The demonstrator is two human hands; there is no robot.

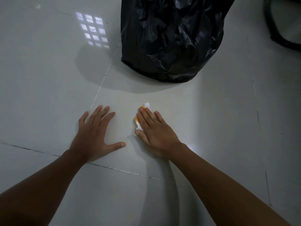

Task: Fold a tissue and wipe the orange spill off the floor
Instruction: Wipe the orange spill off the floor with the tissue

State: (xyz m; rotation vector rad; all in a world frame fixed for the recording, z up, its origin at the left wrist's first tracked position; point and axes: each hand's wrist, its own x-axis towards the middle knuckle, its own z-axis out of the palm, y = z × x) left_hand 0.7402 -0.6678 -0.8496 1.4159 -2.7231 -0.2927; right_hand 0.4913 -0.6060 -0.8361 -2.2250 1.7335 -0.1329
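Note:
My right hand point(154, 132) lies flat on a folded white tissue point(138, 123) and presses it against the pale tiled floor point(48, 79). Orange stain shows on the tissue's left edge and near my fingertips. Most of the tissue is hidden under the palm and fingers. Any orange liquid on the floor itself is covered by the hand or too faint to tell. My left hand point(96, 132) rests flat on the floor to the left of the tissue, fingers spread, holding nothing.
A full black rubbish bag point(171, 38) stands on the floor just beyond my hands. A dark curved object point(281, 30) sits at the far right. Grout lines cross the tiles, and a window's reflection point(93, 31) shines at the upper left.

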